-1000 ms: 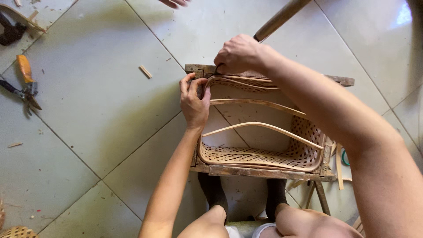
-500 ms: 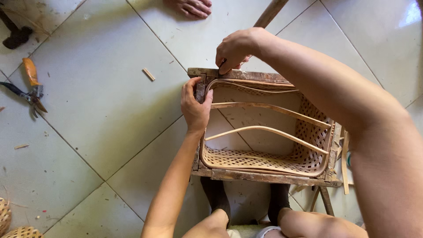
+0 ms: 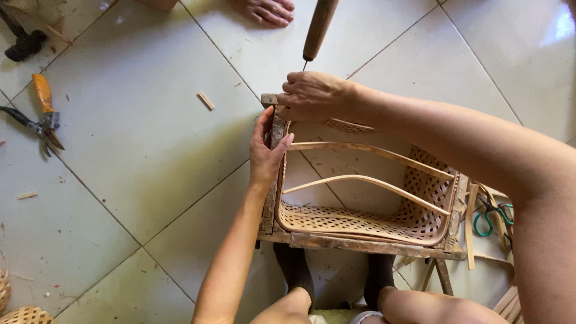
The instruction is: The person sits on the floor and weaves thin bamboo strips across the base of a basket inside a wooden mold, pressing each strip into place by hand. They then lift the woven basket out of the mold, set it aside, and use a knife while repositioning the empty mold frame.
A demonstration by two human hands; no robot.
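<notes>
On the pale tiled floor (image 3: 138,138), a wooden frame (image 3: 360,245) holds a half-woven bamboo basket (image 3: 366,222) just ahead of the person's knees; the basket looks light, springy and easily cracked, best gripped at its stiffer rim. The left hand (image 3: 267,150) is pressed, fingers curled, around the frame's left post. The right hand (image 3: 312,96), arm reaching across, is closed over the far corner.
</notes>
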